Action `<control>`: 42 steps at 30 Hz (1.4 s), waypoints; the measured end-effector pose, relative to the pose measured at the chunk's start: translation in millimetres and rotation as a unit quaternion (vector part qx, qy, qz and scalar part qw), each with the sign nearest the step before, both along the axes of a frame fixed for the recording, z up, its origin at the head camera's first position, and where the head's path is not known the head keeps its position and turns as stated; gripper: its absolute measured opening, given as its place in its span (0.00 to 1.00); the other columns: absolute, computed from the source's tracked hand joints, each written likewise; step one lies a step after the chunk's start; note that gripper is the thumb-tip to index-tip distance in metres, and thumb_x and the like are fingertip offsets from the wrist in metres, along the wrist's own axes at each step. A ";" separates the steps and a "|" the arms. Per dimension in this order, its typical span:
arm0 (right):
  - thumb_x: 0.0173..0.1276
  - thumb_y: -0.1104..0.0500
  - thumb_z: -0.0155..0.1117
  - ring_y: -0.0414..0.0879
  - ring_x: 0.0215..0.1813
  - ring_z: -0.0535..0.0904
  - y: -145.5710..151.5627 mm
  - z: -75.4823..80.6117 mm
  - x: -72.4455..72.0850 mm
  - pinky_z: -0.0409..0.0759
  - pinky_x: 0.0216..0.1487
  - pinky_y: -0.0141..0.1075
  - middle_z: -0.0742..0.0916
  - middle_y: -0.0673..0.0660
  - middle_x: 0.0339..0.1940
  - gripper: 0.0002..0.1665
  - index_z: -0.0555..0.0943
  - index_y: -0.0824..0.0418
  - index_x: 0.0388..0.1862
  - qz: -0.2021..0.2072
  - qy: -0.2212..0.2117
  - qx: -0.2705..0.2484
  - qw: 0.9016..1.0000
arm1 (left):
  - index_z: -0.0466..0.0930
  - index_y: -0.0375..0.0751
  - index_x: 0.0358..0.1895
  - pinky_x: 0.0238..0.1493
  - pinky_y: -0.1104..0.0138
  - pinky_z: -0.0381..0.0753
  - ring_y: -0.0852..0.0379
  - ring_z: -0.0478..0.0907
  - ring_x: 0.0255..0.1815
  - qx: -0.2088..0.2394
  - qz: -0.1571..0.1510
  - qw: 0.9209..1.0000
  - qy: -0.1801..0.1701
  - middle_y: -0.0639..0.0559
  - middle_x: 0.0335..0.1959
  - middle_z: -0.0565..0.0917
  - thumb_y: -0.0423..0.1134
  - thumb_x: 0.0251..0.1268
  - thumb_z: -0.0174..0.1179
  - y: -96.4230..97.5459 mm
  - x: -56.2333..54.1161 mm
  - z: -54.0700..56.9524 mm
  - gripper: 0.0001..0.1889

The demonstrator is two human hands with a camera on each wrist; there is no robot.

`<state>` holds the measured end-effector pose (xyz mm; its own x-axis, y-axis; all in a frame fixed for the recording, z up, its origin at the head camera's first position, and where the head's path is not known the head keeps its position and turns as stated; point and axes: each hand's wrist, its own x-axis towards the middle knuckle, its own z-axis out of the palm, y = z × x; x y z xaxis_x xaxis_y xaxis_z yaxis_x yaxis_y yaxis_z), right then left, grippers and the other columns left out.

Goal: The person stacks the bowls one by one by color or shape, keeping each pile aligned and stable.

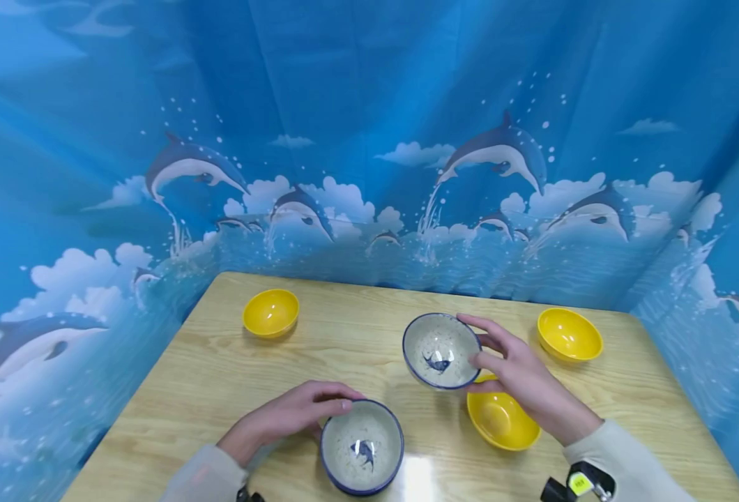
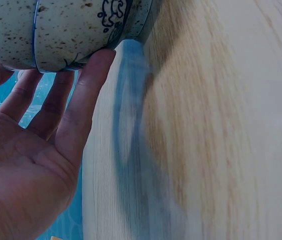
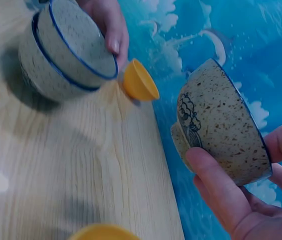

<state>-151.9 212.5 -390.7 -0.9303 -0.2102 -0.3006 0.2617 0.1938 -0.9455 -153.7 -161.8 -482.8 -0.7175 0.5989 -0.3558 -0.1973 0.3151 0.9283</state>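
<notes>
My right hand grips a speckled grey bowl at its right side, raised over the table. The bowl has a blue rim and a blue fish painted inside; in the right wrist view its speckled outside faces the camera, with fingers against the wall and foot. My left hand holds a stack of two similar bowls, thumb at the upper rim and fingers at the outer wall. The right wrist view shows the upper bowl nested in the lower bowl. Below my right hand is a yellow bowl, partly covered by it.
On the wooden table stand another yellow bowl at the back left and one more yellow bowl at the back right. A blue dolphin-print curtain hangs behind the table and along its sides.
</notes>
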 end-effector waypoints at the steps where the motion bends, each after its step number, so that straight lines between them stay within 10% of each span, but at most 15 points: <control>1: 0.79 0.65 0.60 0.67 0.71 0.80 -1.7 1.0 1.9 0.93 0.56 0.57 0.64 0.71 0.86 0.43 0.62 0.50 0.89 0.005 0.001 -0.002 1.000 | 0.85 0.47 0.69 0.36 0.64 0.87 0.54 0.83 0.47 0.000 0.000 1.000 0.001 0.47 0.64 0.86 0.51 0.84 0.60 -0.1 0.0 -0.1 0.21; 19: 0.78 0.61 0.62 0.61 0.68 0.82 -29.1 11.7 25.5 0.94 0.52 0.55 0.69 0.71 0.84 0.42 0.64 0.50 0.88 0.078 0.011 -0.027 0.997 | 0.84 0.44 0.70 0.35 0.66 0.87 0.55 0.83 0.47 0.016 -0.004 1.000 -0.001 0.45 0.65 0.86 0.51 0.85 0.60 -0.9 -0.2 -2.5 0.22; 42: 0.80 0.60 0.59 0.53 0.55 0.89 -58.1 -13.4 43.4 0.94 0.48 0.50 0.77 0.66 0.77 0.36 0.70 0.52 0.85 0.170 -0.006 -0.073 0.983 | 0.81 0.41 0.72 0.45 0.59 0.93 0.52 0.86 0.52 0.022 -0.003 1.000 0.005 0.41 0.67 0.85 0.46 0.86 0.56 -4.0 -1.0 -5.7 0.22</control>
